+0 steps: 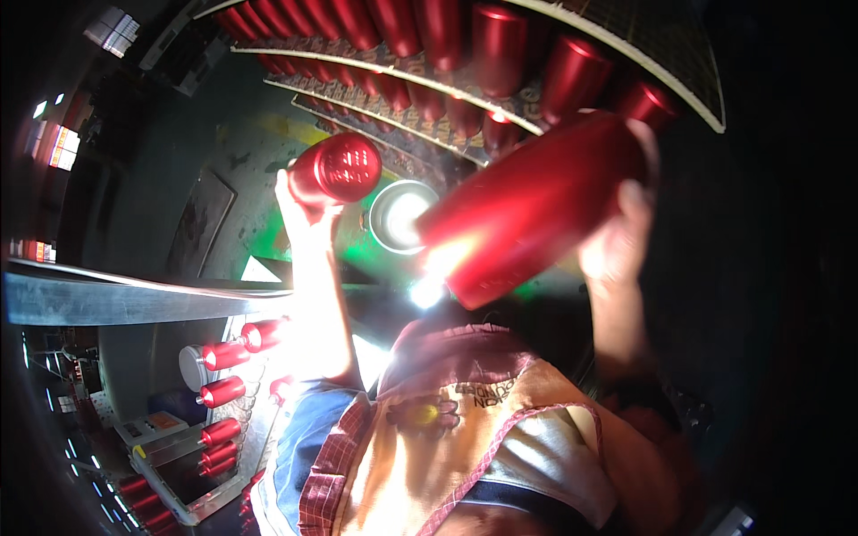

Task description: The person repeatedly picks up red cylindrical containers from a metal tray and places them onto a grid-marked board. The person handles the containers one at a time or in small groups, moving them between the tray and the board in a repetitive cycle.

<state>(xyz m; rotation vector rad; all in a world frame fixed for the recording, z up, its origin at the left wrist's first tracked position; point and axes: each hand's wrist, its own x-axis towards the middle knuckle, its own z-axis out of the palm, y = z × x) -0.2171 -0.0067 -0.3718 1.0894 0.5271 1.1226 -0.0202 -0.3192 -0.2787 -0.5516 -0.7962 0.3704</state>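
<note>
Watching remotely, I see the left hand [307, 214] gripping a glossy red bottle [334, 170], the right hand [618, 239] a blurred red bottle [541, 205].

This looks like a factory floor or production workshop: identical glossy red cylindrical bottles [499, 54] fill row after row on stacked tiers of thin, pale-edged boards [384, 68], and more small, shiny red bottles [222, 391] are spaced in a line at lower left. A long, grey metal beam [143, 299] and a stained, dull green-grey floor [246, 134] also suit an industrial hall.
</note>
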